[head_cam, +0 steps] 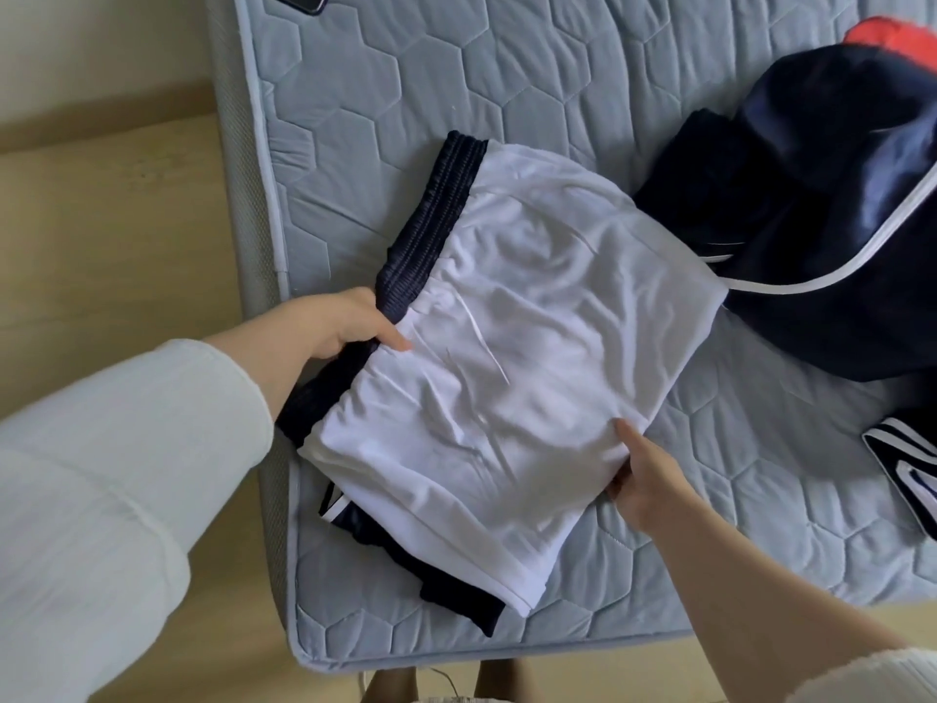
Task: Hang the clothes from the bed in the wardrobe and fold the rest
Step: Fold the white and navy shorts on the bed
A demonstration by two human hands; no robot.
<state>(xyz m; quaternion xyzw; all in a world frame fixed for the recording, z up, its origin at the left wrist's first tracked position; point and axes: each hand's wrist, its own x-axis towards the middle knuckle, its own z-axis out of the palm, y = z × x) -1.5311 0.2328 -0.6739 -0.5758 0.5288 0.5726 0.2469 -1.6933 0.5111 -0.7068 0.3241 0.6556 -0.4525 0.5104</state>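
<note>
Both hands grasp the folded white shorts (512, 342): the left hand (337, 322) has its grip at the dark navy waistband (431, 230), thumb lying on top of the white fabric and fingers tucked under the band; the right hand (644, 474) pinches the opposite edge, thumb on top, fingers hidden beneath. These shorts lie flat near the corner of the bed, on a pale blue quilted mattress (405, 78), covering a navy garment with white stripes (405, 545) that shows at the near edge. Just beside them, toward the right, sits a heap of navy clothes with white piping (811, 195), with something red (892, 38) behind it.
</note>
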